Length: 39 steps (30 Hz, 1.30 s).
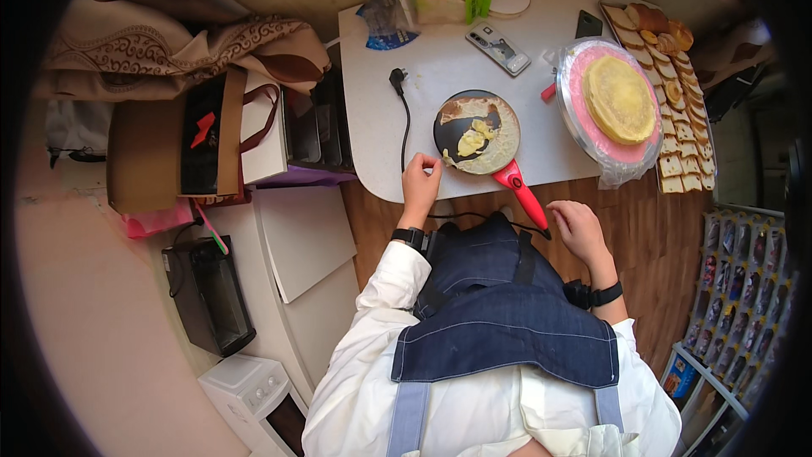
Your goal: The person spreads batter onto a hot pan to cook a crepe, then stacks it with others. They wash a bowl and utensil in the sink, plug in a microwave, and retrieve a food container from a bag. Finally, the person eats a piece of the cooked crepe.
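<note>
A round crepe pan (459,129) with a red handle (524,192) lies near the table's front edge. Its dark surface shows through a torn, pale crepe (501,147), which is browned at the far side. Crumpled yellow pieces (474,138) lie in the pan's middle. My left hand (421,183) is beside the pan's near left rim, thumb and fingers drawn together; nothing shows in them. To the right of the handle's end, my right hand (576,228) hangs loosely curled with nothing in it, apart from the handle.
A stack of yellow crepes (618,100) sits on a pink round board (574,79) with plastic film. A tray of bread slices (675,120) is at right. Phones (498,49), a plug (398,79) and bagged bread (438,0) lie on the table (380,133). The pan's cord (469,214) trails in front.
</note>
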Each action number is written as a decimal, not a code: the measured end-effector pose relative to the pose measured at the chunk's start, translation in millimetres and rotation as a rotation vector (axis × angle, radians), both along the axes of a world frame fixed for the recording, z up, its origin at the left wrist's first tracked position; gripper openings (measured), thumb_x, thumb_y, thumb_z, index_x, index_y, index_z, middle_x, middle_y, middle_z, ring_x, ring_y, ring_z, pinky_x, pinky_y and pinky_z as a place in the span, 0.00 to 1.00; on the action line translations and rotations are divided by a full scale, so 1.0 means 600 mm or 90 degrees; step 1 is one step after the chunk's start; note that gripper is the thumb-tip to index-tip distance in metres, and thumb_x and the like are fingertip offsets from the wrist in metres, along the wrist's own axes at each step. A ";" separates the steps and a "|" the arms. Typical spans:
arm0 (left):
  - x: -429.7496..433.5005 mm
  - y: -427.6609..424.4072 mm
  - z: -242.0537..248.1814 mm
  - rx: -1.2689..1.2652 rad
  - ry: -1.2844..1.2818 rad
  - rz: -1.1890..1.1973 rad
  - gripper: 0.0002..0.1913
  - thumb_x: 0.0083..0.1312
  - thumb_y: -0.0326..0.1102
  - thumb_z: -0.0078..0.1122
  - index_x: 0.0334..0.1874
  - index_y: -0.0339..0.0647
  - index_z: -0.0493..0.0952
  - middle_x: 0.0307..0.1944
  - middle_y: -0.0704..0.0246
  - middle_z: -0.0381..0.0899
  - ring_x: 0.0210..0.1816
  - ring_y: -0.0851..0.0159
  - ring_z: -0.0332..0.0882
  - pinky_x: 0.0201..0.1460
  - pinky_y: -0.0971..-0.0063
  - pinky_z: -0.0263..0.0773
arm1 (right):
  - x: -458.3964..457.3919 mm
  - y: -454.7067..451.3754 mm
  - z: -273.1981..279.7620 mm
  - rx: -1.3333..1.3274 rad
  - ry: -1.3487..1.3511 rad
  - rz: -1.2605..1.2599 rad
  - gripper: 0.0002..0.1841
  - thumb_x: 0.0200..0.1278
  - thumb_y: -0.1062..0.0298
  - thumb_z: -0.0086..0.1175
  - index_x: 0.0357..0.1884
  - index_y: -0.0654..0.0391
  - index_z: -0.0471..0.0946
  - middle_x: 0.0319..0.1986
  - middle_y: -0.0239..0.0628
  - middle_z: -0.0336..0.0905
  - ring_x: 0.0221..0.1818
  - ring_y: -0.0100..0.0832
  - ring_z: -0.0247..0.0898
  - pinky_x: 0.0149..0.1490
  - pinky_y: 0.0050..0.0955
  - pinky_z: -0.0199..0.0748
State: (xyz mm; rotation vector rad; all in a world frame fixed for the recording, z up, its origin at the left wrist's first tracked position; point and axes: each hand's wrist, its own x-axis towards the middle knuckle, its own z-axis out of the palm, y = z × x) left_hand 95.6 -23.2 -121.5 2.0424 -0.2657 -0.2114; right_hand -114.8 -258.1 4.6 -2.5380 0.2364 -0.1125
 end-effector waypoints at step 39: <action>-0.052 0.075 0.098 0.045 0.047 0.016 0.11 0.60 0.32 0.56 0.45 0.43 0.76 0.46 0.62 0.70 0.53 0.53 0.64 0.59 0.64 0.60 | 0.470 0.036 -0.143 -0.205 0.022 0.191 0.13 0.48 0.61 0.62 0.34 0.57 0.79 0.38 0.42 0.74 0.47 0.44 0.68 0.49 0.38 0.72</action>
